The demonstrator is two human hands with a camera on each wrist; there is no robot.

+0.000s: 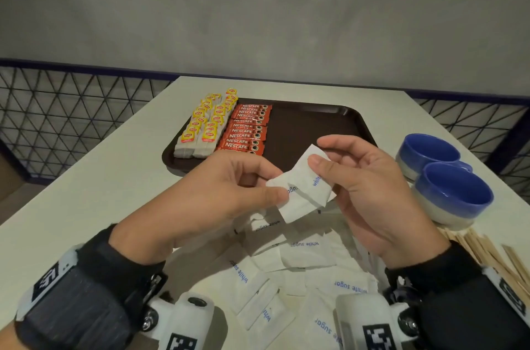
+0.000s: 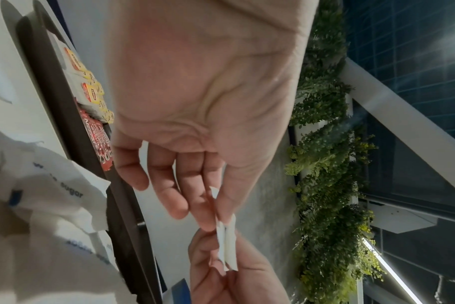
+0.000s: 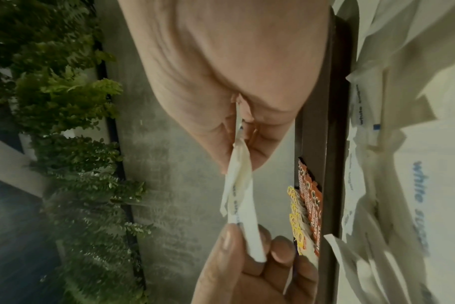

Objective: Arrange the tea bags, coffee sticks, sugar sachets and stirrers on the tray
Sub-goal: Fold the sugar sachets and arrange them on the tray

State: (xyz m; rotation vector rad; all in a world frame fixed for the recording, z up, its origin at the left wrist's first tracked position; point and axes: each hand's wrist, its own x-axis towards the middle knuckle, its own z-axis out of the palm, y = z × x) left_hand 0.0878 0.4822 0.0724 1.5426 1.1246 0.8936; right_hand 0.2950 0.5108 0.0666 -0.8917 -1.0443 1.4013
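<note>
- The left hand point(image 1: 212, 192) and the right hand point(image 1: 370, 189) together hold a few white sugar sachets point(image 1: 304, 192) above the counter point(image 1: 114, 177). Each hand pinches one end of the small bunch between thumb and fingers, probably to square the sachets up before setting them down as a neat stack.
- The tray point(image 1: 315, 126) sits beyond the hands. Its left part already carries the tea bags point(image 1: 200, 126) in two rows and the coffee sticks point(image 1: 246, 128) stacked just beside them. The right part is bare, so the sugar most likely belongs there.
- A loose pile of sugar sachets point(image 1: 301, 263) lies on the counter under the wrists, not yet sorted. The wooden stirrers point(image 1: 487, 252) lie at the right edge of the counter, near two blue cups point(image 1: 441, 174), also off the tray.
- Judging by this, the task is roughly half done: two kinds placed, two to go.
- The head view alone shows the full layout and the printed "white sugar" lettering on the held sachets.
- The left wrist view shows the held sachets edge-on, as at least two thin layers pressed between the fingertips point(image 2: 208, 222).
- The right wrist view shows the layers fanning apart between the two grips, so they are not yet aligned.
</note>
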